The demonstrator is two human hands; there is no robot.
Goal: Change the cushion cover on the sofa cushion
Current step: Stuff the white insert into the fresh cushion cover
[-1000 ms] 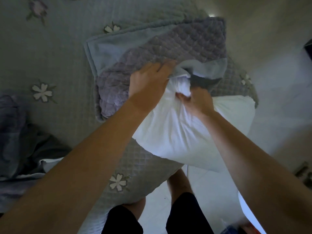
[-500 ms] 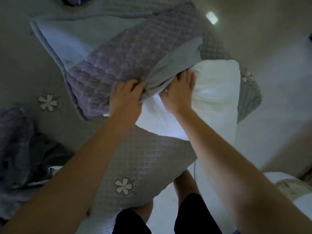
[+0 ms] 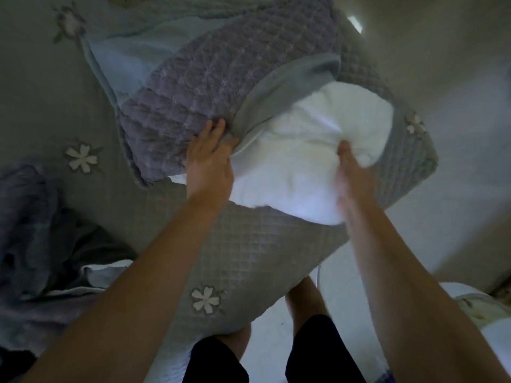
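Observation:
A white cushion insert [image 3: 309,150] lies on the quilted grey-green spread, its far left part tucked into a purple quilted cushion cover [image 3: 221,76] with a grey lining at the mouth. My left hand [image 3: 210,158] grips the cover's opening edge at the insert's left side. My right hand [image 3: 352,175] is blurred and presses into the insert's right side, thumb pointing forward; how its fingers lie is unclear.
The quilted spread [image 3: 237,261] with white flower appliqués covers the bed or sofa, and its corner hangs over my knees. A crumpled purple-grey cloth [image 3: 30,230] lies at the left. Pale floor [image 3: 456,189] is at the right, with a patterned item [image 3: 481,308] at the lower right.
My right hand has moved from the cover's mouth to the right, onto the insert's outer side. The left hand stays at the opening edge. More of the insert sits under the cover's lip.

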